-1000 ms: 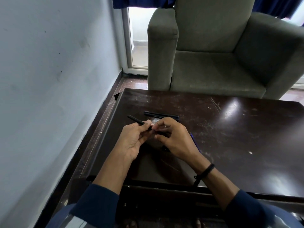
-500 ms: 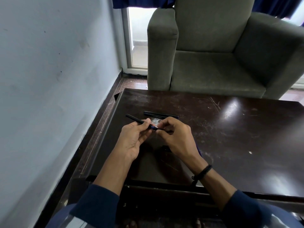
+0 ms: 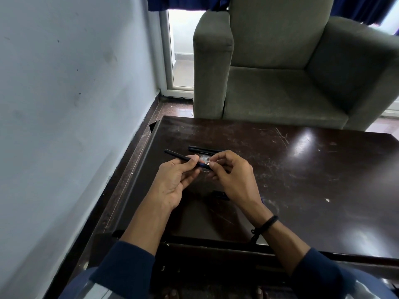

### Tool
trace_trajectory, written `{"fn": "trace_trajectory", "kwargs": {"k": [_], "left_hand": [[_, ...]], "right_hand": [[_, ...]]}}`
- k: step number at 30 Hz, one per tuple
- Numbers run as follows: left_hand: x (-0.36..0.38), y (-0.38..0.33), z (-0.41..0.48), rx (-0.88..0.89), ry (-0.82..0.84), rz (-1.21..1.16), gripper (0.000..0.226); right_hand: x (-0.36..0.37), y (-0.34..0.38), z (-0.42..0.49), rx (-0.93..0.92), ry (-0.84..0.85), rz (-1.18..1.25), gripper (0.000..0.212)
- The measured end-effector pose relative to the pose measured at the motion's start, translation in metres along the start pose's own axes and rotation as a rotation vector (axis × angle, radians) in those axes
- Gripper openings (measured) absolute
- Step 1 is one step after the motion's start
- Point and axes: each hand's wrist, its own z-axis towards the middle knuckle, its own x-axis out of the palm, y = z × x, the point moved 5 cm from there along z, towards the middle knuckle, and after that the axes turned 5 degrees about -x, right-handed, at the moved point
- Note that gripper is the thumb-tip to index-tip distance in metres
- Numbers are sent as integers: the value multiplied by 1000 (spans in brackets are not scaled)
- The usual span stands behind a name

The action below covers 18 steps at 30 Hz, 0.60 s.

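Above the near left part of the dark bench (image 3: 313, 186), the left grip (image 3: 174, 180) clasps a thin black pen (image 3: 177, 154) by its shaft, and the right grip (image 3: 233, 175) pinches its near end. Just beyond the fingers lie more black pens (image 3: 205, 149), partly hidden by the right grip, and a small dark piece (image 3: 220, 194) shows under that hand. A grey armchair (image 3: 280, 87) stands behind the bench, with a pale wall (image 3: 64, 104) on the left.

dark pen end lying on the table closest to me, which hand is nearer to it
Right. The right hand hangs just over the dark pen end, hiding the rest of it; the left hand is apart to its left. Both pinch the thin black stick.
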Motion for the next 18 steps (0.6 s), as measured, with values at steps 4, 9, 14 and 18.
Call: {"fn": "trace_trajectory", "kwargs": {"k": [4, 9, 14, 18], "left_hand": [[3, 2, -1, 15, 18, 18, 8], [-1, -1, -1, 45, -35, -15, 5], [0, 1, 0, 34, -39, -11, 4], [0, 1, 1, 31, -33, -17, 3]], "right_hand": [[0, -1, 0, 55, 23, 53, 3], [1, -3, 3, 46, 102, -67, 13], [1, -4, 2, 35, 105, -180, 6], [2, -4, 2, 70, 139, -152, 10]]}}
